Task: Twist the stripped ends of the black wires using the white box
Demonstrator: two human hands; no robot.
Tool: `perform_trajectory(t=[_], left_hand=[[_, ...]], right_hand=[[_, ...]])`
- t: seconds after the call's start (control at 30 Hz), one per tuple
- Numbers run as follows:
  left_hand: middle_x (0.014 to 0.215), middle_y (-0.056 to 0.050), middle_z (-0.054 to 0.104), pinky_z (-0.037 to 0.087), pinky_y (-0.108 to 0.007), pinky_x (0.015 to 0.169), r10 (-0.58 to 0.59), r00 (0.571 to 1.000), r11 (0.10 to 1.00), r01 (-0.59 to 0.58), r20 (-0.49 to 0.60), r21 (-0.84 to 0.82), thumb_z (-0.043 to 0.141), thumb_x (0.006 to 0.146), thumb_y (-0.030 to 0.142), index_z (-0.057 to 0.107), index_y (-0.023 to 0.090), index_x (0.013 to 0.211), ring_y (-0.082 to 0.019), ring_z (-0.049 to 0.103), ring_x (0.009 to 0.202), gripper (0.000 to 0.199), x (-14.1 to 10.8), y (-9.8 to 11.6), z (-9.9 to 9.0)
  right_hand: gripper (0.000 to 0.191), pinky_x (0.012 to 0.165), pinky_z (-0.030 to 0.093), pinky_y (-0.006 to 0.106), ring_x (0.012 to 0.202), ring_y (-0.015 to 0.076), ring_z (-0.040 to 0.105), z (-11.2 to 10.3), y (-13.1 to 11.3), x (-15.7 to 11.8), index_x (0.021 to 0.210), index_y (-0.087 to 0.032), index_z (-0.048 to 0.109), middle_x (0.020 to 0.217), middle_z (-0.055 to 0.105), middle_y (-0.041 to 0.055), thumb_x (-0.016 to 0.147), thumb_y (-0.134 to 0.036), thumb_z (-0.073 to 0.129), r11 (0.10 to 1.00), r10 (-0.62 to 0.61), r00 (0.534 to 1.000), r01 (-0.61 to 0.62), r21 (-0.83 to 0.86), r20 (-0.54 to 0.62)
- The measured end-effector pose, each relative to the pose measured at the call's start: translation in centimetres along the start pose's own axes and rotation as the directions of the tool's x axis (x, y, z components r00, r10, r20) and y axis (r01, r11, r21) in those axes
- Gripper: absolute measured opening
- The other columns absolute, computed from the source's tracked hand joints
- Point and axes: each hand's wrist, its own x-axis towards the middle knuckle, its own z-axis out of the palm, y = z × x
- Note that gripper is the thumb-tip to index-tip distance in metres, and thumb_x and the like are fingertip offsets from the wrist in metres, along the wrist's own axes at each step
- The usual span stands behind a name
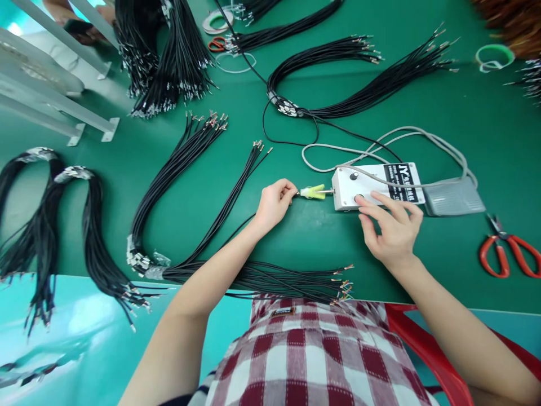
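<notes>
My left hand (pixel 275 204) is pinched on the end of a black cable (pixel 237 230), whose tip meets the yellow-green clip (pixel 313 192) on the metal shaft of a white box (pixel 349 180). Spread fingers of my right hand (pixel 391 225) rest over the front edge of that box, a fingertip at its round button. A bundle of black cables (pixel 158 180) with bare coloured wire ends curves on the left, its lower half running under my left forearm.
Red-handled pliers (pixel 502 248) lie at the right, beside a grey pedal (pixel 454 197) with a looped grey cord. More black cable bundles (pixel 329 56) are at the back and far left. Metal rack legs (pixel 63 113) stand back left. Another person's hand (pixel 105 14) shows there.
</notes>
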Motion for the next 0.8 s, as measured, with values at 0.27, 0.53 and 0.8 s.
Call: perform_trajectory(t=[0.27,0.53,0.8], left_hand=[[0.067,0.001,0.061,0.044,-0.023,0.060,0.010,0.999,0.997,-0.013,-0.042,-0.071,0.061,0.087,0.027,0.063,0.017,0.080,-0.011,0.058,0.059,0.011,-1.6,1.3,-2.6],[0.065,0.000,0.062,0.041,-0.023,0.049,-0.132,0.906,0.886,0.290,0.402,-0.363,0.060,0.093,0.036,0.062,0.019,0.089,-0.010,0.051,0.051,0.018,-10.0,7.1,0.1],[0.112,-0.012,0.065,0.054,-0.036,0.091,0.073,0.900,0.954,0.062,0.431,-0.292,0.063,0.092,0.029,0.064,0.022,0.109,-0.022,0.064,0.104,0.019,-13.6,5.0,1.6]], right_hand=[[0.017,0.098,0.041,0.050,0.116,0.0294,0.066,-0.2,0.1,0.2,0.104,-0.028,0.067,0.107,0.079,0.0039,0.091,-0.019,0.060,0.997,-0.029,0.995,0.036,0.075,-0.100],[0.019,0.094,0.048,0.044,0.106,0.0220,0.071,-0.8,-2.3,-1.3,0.100,-0.030,0.064,0.108,0.079,0.0000,0.090,-0.014,0.060,0.952,-0.054,0.998,0.056,0.302,-0.014],[0.018,0.095,0.053,0.045,0.112,0.0234,0.068,0.2,-2.3,-1.8,0.100,-0.028,0.068,0.113,0.077,0.0034,0.091,-0.016,0.059,0.890,0.047,0.997,-0.070,0.450,0.060]])
